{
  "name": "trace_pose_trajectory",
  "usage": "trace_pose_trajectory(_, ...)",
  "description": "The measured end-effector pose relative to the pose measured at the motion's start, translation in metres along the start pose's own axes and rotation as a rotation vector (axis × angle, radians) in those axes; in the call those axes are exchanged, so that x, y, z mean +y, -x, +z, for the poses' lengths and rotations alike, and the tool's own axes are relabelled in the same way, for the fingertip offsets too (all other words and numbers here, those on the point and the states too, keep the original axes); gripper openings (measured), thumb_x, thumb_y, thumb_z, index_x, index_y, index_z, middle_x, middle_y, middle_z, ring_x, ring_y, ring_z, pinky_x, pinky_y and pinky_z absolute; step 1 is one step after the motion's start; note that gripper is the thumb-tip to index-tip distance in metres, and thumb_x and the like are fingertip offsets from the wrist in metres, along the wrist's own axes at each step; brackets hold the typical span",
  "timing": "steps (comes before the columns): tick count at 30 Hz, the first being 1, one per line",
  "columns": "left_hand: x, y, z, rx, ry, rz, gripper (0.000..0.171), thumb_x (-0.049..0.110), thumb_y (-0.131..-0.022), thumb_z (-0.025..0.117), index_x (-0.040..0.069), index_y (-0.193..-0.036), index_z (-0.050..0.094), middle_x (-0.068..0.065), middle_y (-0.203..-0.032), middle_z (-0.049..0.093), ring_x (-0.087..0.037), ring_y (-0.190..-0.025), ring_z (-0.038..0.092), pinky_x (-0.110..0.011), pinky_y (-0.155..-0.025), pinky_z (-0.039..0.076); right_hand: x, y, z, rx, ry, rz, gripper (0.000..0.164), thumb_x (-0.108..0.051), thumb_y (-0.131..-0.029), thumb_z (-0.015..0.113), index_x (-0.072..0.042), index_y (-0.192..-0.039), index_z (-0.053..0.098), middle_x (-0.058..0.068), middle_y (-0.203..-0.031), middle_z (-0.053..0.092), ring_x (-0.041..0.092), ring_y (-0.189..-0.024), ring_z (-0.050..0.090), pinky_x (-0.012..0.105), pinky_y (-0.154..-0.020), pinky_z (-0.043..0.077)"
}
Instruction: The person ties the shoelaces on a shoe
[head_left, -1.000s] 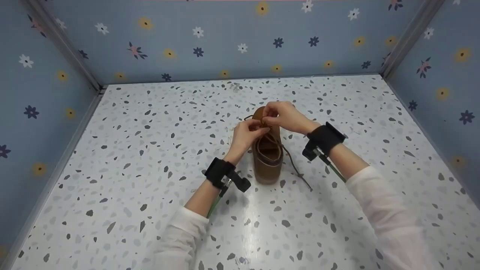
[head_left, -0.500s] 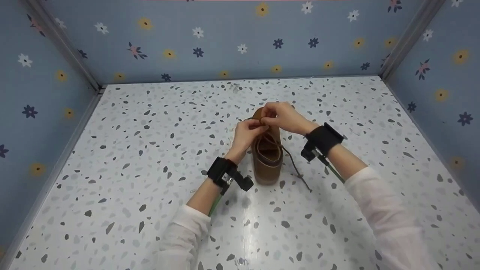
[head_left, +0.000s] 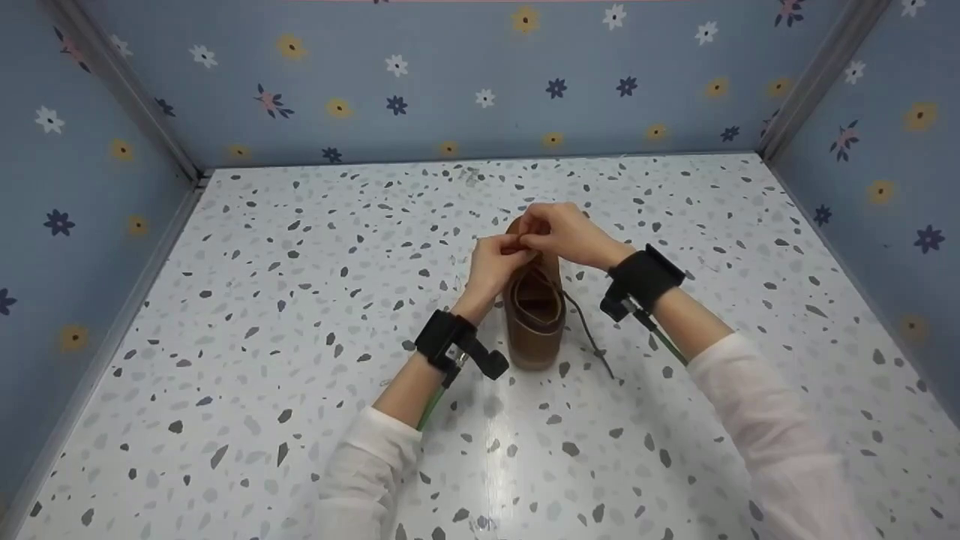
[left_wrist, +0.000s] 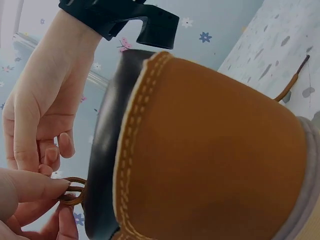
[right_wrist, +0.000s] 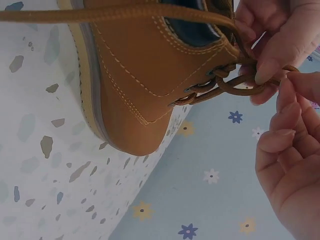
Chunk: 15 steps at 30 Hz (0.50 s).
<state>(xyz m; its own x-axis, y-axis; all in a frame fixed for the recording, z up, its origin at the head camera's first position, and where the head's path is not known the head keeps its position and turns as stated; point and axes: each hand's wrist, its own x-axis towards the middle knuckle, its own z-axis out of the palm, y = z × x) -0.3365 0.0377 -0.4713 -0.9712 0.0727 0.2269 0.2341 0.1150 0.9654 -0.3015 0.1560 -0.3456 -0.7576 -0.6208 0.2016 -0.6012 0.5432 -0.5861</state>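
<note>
A brown ankle-high shoe (head_left: pixel 535 349) stands upright on the speckled surface, its toe pointing away from me. My left hand (head_left: pixel 491 266) pinches the brown shoelace (right_wrist: pixel 245 91) over the shoe's tongue side, thumb against fingers. Just beyond it, nearer the toe, my right hand (head_left: pixel 574 234) also pinches the lace between thumb and fingertips. In the left wrist view, loops of the lace (left_wrist: pixel 75 189) show between the fingers, close to the dark padded collar (left_wrist: pixel 105 145). One loose lace end trails down the shoe's right side. Both hands cover the eyelets in the head view.
The white, grey-flecked tabletop (head_left: pixel 300 360) spreads around the shoe. Blue flowered panels (head_left: pixel 450 75) rise at the back and both sides. Each wrist wears a black strap (head_left: pixel 646 277) with a small camera and green cable.
Both hands have shifted slightly left and toward the toe, still pinching the lace. The lace end left of the shoe has gone from sight, and the right trailing end has drawn in a little.
</note>
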Motion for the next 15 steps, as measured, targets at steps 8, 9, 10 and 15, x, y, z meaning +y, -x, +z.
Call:
trace_pose_trajectory(8, 0.072, 0.032, -0.017, -0.048, -0.098, -0.044, 0.018, 0.011, -0.064, 0.053, 0.008, -0.082, 0.056, -0.003, -0.071, 0.053, -0.01, -0.062, 0.048, -0.028, -0.051, 0.037, -0.001, -0.001, 0.0, -0.001, -0.005, 0.004, 0.01, -0.02, -0.069, 0.049, -0.013, -0.077, 0.049, -0.005, -0.069, 0.048, 0.005, -0.059, 0.043, 0.02, -0.052, 0.034)
trace_pose_trajectory(9, 0.071, 0.031, -0.017, -0.043, -0.096, -0.037, 0.018, 0.012, -0.063, 0.055, 0.008, -0.08, 0.057, -0.002, -0.07, 0.053, -0.01, -0.061, 0.047, -0.028, -0.051, 0.037, -0.001, -0.001, 0.0, -0.001, -0.002, 0.005, 0.01, -0.02, -0.069, 0.049, -0.013, -0.077, 0.049, -0.005, -0.069, 0.048, 0.004, -0.059, 0.043, 0.02, -0.052, 0.034)
trace_pose_trajectory(10, 0.07, 0.03, -0.017, -0.04, -0.1, -0.039, 0.017, 0.012, -0.063, 0.055, 0.008, -0.08, 0.057, -0.001, -0.07, 0.053, -0.01, -0.061, 0.047, -0.028, -0.051, 0.037, -0.001, -0.001, 0.0, -0.002, -0.005, 0.005, 0.01, -0.02, -0.069, 0.049, -0.013, -0.077, 0.049, -0.005, -0.069, 0.048, 0.005, -0.059, 0.043, 0.02, -0.052, 0.034)
trace_pose_trajectory(15, 0.038, 0.014, -0.012, 0.002, -0.107, -0.021, 0.021, 0.019, -0.06, 0.058, 0.012, -0.079, 0.056, 0.0, -0.072, 0.053, -0.01, -0.063, 0.047, -0.028, -0.053, 0.037, -0.002, -0.001, -0.001, 0.002, -0.006, 0.002, 0.01, -0.019, -0.069, 0.05, -0.012, -0.077, 0.05, -0.004, -0.068, 0.048, 0.005, -0.058, 0.042, 0.021, -0.051, 0.034)
